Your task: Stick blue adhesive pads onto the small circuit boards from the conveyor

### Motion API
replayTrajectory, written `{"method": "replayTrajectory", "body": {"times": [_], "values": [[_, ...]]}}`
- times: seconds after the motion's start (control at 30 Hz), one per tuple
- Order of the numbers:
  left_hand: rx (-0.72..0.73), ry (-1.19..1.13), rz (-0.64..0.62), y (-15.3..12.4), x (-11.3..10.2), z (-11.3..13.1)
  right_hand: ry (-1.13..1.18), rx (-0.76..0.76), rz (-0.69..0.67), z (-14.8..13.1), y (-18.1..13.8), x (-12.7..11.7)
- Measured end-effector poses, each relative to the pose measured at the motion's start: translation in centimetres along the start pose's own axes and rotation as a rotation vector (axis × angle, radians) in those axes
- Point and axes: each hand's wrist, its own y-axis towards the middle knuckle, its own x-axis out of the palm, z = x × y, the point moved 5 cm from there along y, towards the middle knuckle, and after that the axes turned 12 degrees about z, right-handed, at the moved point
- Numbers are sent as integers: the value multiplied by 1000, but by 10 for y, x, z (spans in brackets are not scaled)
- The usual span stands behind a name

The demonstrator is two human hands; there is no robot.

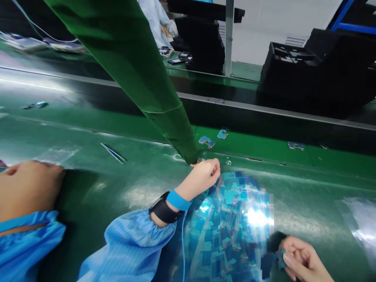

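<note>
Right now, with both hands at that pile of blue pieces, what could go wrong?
1. The left hand is closed right at the foot of the lifted green sheet; if that sheet drops, it may scatter the pile of blue pieces.
2. Glare on the clear film may hide pieces from the right hand, which pinches one small piece.

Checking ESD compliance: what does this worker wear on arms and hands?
Left hand ungloved; its wrist has a blue wrist strap with a blue cord, a black band, then a light-blue striped sleeve. Right hand ungloved, sleeve out of view.
</note>
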Motion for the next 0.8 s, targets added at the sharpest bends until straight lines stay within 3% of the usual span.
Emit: {"method": "replayTrajectory", "body": {"times": [0.17,0.4,0.57,0.8], "values": [[-172,82,189,37,-6,-10,42,-23,26,-10,-1,5],[-486,196,106,74,18,-27,42,-38,27,-16,-4,9],[-484,228,45,77,20,-34,53,-52,-41,-11,-2,9],[-533,124,50,80,23,-47,50,-58,-99,-13,-2,12]]}}
